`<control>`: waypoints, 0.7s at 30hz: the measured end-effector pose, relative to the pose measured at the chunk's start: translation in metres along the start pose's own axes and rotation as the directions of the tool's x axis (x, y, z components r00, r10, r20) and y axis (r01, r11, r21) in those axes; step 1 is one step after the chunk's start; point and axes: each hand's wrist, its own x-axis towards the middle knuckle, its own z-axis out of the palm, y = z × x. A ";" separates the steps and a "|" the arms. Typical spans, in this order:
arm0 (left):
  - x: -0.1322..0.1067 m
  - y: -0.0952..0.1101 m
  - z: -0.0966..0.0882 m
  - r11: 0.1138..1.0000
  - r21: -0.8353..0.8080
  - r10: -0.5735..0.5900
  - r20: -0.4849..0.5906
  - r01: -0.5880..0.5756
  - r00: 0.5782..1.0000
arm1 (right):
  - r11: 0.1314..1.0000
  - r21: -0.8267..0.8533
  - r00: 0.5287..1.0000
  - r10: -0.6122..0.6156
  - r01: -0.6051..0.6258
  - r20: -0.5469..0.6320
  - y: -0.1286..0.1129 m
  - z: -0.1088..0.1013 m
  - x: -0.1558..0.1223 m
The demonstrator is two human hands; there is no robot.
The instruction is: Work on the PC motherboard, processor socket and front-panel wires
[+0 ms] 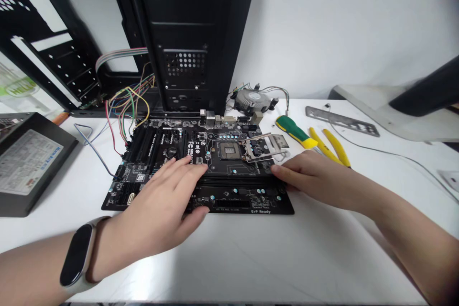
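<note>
A black motherboard (222, 179) lies on the white table, cables still plugged in along its left side. Its CPU socket (230, 151) shows, and the metal retention frame (258, 148) beside it is flipped up to the right. My left hand (168, 196) rests across the board's left middle, fingers stretched out and thumb near the front edge. At the right edge, my right hand (311, 177) grips the board with the thumb on top; its other fingers are mostly hidden.
Behind the board stands a black computer case (193, 24) with loose coloured wires (134, 105). A power supply (32, 162) sits left. Toward the right are a CPU cooler (253, 100), a green-yellow screwdriver (294, 131), yellow-handled pliers (330, 146), an I/O shield (340, 121) and a monitor stand (380, 105).
</note>
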 end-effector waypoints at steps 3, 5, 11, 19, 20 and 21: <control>0.003 0.001 0.000 0.999 -0.037 -0.003 0.030 0.004 1.000 | 0.999 -0.018 0.999 -0.031 0.031 -0.022 0.001 0.001 0.001; 0.005 0.001 0.000 0.998 -0.065 -0.013 0.048 0.016 0.999 | 0.999 -0.033 0.999 -0.045 0.044 -0.031 0.002 0.001 0.001; 0.008 -0.001 -0.002 0.985 -0.172 0.003 0.029 0.002 1.000 | 0.999 -0.039 1.000 -0.007 0.006 -0.029 0.005 0.001 0.005; -0.004 -0.003 -0.022 0.908 -0.405 -0.146 -0.062 0.108 0.987 | 0.996 -0.070 0.990 0.051 -0.060 -0.130 -0.001 -0.004 0.004; -0.005 -0.004 -0.026 0.900 -0.422 -0.171 -0.101 0.113 0.980 | 0.995 -0.082 0.987 0.045 -0.057 -0.152 -0.001 -0.004 0.004; -0.005 -0.006 -0.029 0.896 -0.432 -0.187 -0.149 0.106 0.971 | 0.994 -0.093 0.984 0.036 -0.053 -0.174 0.000 -0.004 0.004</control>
